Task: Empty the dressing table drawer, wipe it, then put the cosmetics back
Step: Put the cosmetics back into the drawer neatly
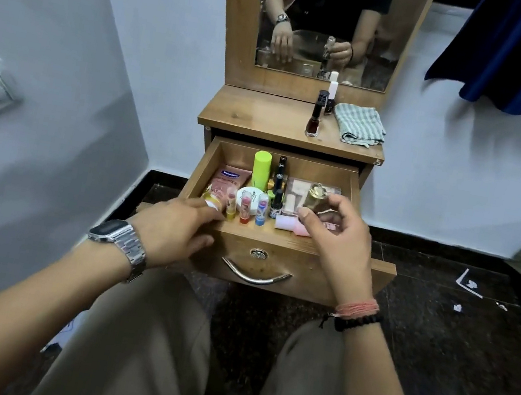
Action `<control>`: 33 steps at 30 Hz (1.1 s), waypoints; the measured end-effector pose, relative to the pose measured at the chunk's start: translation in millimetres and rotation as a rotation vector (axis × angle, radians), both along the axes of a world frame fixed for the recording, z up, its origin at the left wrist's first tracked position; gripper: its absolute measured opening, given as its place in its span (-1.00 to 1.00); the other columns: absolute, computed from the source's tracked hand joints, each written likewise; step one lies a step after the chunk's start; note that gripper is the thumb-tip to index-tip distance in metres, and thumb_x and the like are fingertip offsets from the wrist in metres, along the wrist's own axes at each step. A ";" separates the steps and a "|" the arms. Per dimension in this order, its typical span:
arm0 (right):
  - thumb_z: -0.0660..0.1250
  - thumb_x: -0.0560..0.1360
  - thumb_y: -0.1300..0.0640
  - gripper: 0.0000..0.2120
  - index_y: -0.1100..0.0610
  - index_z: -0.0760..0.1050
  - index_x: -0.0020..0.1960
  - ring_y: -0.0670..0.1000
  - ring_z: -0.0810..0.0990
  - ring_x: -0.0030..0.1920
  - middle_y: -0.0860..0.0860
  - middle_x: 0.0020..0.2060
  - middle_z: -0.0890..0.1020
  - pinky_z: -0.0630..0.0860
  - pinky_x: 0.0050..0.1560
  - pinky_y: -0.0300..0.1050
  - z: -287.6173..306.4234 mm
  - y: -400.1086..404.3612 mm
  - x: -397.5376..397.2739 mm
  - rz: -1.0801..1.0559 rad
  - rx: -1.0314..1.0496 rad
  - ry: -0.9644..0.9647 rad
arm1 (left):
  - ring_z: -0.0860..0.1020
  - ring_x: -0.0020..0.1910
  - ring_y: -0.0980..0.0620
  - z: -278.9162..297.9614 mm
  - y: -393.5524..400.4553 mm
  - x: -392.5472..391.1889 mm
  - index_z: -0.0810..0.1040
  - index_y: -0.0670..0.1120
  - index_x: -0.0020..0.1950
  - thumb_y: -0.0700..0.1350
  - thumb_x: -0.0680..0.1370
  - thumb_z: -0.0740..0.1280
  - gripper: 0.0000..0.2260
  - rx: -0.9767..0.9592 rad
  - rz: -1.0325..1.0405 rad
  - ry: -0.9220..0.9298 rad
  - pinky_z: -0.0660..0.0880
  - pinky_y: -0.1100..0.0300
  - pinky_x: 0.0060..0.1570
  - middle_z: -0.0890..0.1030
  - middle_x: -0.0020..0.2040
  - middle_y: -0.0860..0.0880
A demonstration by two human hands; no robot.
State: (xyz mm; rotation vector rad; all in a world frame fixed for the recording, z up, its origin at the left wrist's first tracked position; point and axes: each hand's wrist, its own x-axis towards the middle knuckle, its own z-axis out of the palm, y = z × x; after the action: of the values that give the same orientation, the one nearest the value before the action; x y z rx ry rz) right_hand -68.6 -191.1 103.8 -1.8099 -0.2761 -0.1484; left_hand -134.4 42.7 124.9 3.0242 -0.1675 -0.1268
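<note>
Knees: trouser legs (158,336) fill the bottom of the view
Right grip: right hand (342,236) pinches a small clear bottle (315,197) above the drawer's right side
Left grip: left hand (177,224), with a wristwatch (121,237), reaches over the front left corner, fingers relaxed, grasping nothing
Drawer: drawer (278,245) pulled out, full of cosmetics: pink tube (229,181), green bottle (261,166), white jar (249,200), three lip balms (245,208)
Surface: nail polish bottles (314,120) stand beside a folded checked cloth (359,124) under the mirror (328,21)
</note>
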 end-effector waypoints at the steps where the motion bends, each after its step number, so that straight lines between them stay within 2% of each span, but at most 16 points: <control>1: 0.48 0.43 0.06 -0.79 -0.17 0.47 -0.09 -0.23 0.57 -0.15 -0.17 -0.15 0.62 0.46 -0.15 -0.42 -0.7 -0.6 1.3 -0.001 0.008 0.012 | 0.45 0.27 -0.04 -1.3 2.0 -1.2 0.31 0.09 0.43 0.01 0.57 0.25 -0.58 0.068 -0.019 0.030 0.44 0.06 0.18 0.44 0.33 0.03; 4: 0.44 0.44 0.14 -0.82 -0.07 0.52 -0.03 -0.11 0.63 -0.03 -0.09 -0.05 0.66 0.54 -0.05 -0.26 -3.1 0.5 7.7 0.028 0.026 0.029 | 0.47 0.25 -0.04 -0.2 10.0 -0.3 0.28 0.14 0.43 -0.05 0.59 0.19 -0.61 0.104 -0.051 0.039 0.48 0.04 0.10 0.43 0.33 0.05; 7: 0.43 0.47 0.14 -0.87 -0.04 0.54 -0.02 -0.09 0.64 -0.07 -0.04 0.02 0.64 0.60 -0.09 -0.21 -2.0 5.0 19.8 0.085 -0.035 0.090 | 0.51 0.19 -0.08 -2.9 15.5 2.9 0.31 0.23 0.34 -0.07 0.59 0.15 -0.65 0.115 -0.042 -0.014 0.51 0.07 -0.01 0.47 0.31 0.09; 9: 0.42 0.48 0.11 -0.88 -0.08 0.57 -0.03 -0.11 0.63 -0.06 -0.13 0.00 0.64 0.58 0.05 -0.10 -0.5 7.5 31.5 0.102 -0.212 0.069 | 0.53 0.15 -0.10 -6.6 15.4 3.6 0.31 0.26 0.29 -0.08 0.56 0.15 -0.65 0.113 -0.036 -0.014 0.52 0.07 -0.05 0.51 0.27 0.08; 10: 0.40 0.48 0.13 -0.88 -0.08 0.58 -0.03 -0.15 0.60 -0.07 -0.16 -0.02 0.63 0.54 0.08 -0.14 1.6 8.8 37.6 0.114 -0.319 0.054 | 0.54 0.14 -0.11 -7.5 14.8 4.2 0.32 0.26 0.27 -0.09 0.55 0.15 -0.65 0.114 -0.033 -0.011 0.52 0.06 -0.06 0.52 0.25 0.07; 12: 0.35 0.47 0.20 -0.84 -0.03 0.60 -0.05 -0.25 0.53 -0.17 -0.17 -0.05 0.63 0.45 -0.06 -0.31 7.4 14.8 48.0 0.145 -0.487 0.038 | 0.54 0.14 -0.13 -7.6 13.9 5.2 0.33 0.24 0.27 -0.12 0.55 0.12 -0.64 0.124 -0.029 -0.011 0.52 0.04 -0.05 0.52 0.25 0.03; 14: 0.35 0.45 0.21 -0.86 0.03 0.61 -0.06 -0.26 0.49 -0.23 -0.16 -0.15 0.61 0.35 -0.23 -0.43 14.1 22.3 56.1 0.180 -0.657 0.025 | 0.54 0.14 -0.14 -6.0 11.2 5.8 0.34 0.22 0.28 -0.15 0.55 0.11 -0.63 0.129 -0.026 -0.021 0.53 0.01 -0.02 0.52 0.25 0.01; 16: 0.42 0.41 0.18 -0.90 0.08 0.61 -0.07 -0.13 0.54 -0.19 -0.13 -0.22 0.60 0.41 -0.24 -0.35 17.6 30.7 62.6 0.208 -0.788 0.016 | 0.54 0.15 -0.13 -2.8 7.1 5.2 0.36 0.18 0.31 -0.18 0.57 0.09 -0.62 0.136 -0.024 -0.026 0.53 0.01 0.01 0.52 0.26 -0.01; 18: 0.50 0.36 0.14 -0.84 0.11 0.61 -0.07 -0.01 0.58 -0.11 -0.03 -0.18 0.63 0.52 -0.10 -0.15 16.0 39.7 67.3 0.242 -0.893 -0.001 | 0.53 0.16 -0.15 0.3 4.5 4.4 0.36 0.15 0.34 -0.19 0.57 0.09 -0.61 0.145 -0.018 -0.023 0.51 0.03 0.00 0.51 0.27 -0.04; 20: 0.51 0.35 0.16 -0.81 0.13 0.61 -0.06 0.01 0.58 -0.12 -0.01 -0.17 0.61 0.53 -0.11 -0.12 12.4 47.5 69.5 0.287 -0.970 0.002 | 0.53 0.15 -0.17 1.6 3.0 3.8 0.35 0.14 0.35 -0.18 0.58 0.09 -0.62 0.156 -0.015 -0.032 0.49 0.03 -0.03 0.51 0.27 -0.06; 23: 0.50 0.36 0.21 -0.80 0.14 0.60 -0.03 -0.04 0.50 -0.25 -0.06 -0.27 0.52 0.37 -0.37 -0.28 3.9 57.2 69.3 0.329 -1.033 0.001 | 0.54 0.14 -0.17 2.2 3.2 3.4 0.36 0.14 0.35 -0.17 0.59 0.09 -0.63 0.168 -0.012 -0.031 0.49 0.03 -0.03 0.52 0.26 -0.07; 25: 0.49 0.37 0.22 -0.81 0.15 0.60 -0.03 -0.06 0.47 -0.26 -0.13 -0.33 0.45 0.27 -0.42 -0.30 -2.0 61.5 69.2 0.328 -1.050 -0.009 | 0.55 0.12 -0.17 2.7 3.1 3.6 0.37 0.13 0.34 -0.18 0.59 0.08 -0.63 0.165 -0.014 -0.031 0.50 0.03 -0.03 0.53 0.25 -0.07; 28: 0.49 0.36 0.20 -0.81 0.12 0.60 -0.04 -0.03 0.49 -0.22 -0.12 -0.32 0.45 0.28 -0.41 -0.29 -7.1 65.7 70.7 0.319 -1.057 -0.017 | 0.55 0.12 -0.17 4.2 2.3 3.0 0.35 0.12 0.35 -0.19 0.59 0.08 -0.63 0.174 -0.015 -0.034 0.49 0.04 -0.03 0.53 0.24 -0.08; 31: 0.52 0.34 0.19 -0.77 0.12 0.58 -0.04 -0.01 0.51 -0.16 -0.02 -0.19 0.53 0.36 -0.34 -0.24 -8.7 66.8 72.7 0.324 -1.044 -0.013 | 0.54 0.13 -0.19 6.4 0.9 1.3 0.35 0.10 0.35 -0.20 0.59 0.10 -0.63 0.174 -0.004 -0.030 0.48 0.02 -0.03 0.52 0.23 -0.10; 33: 0.54 0.32 0.18 -0.75 0.12 0.57 -0.05 -0.01 0.52 -0.16 -0.01 -0.18 0.55 0.41 -0.27 -0.20 -8.0 65.7 73.5 0.318 -1.039 -0.013 | 0.54 0.13 -0.18 7.2 0.7 0.9 0.35 0.09 0.35 -0.21 0.58 0.11 -0.62 0.172 -0.006 -0.032 0.48 0.02 -0.03 0.52 0.23 -0.09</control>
State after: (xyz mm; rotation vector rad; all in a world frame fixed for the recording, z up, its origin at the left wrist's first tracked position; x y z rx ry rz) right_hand 4.9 -125.4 95.8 -2.7474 -0.7396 0.2630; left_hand -133.6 43.4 132.1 3.1990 -0.1764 -0.0973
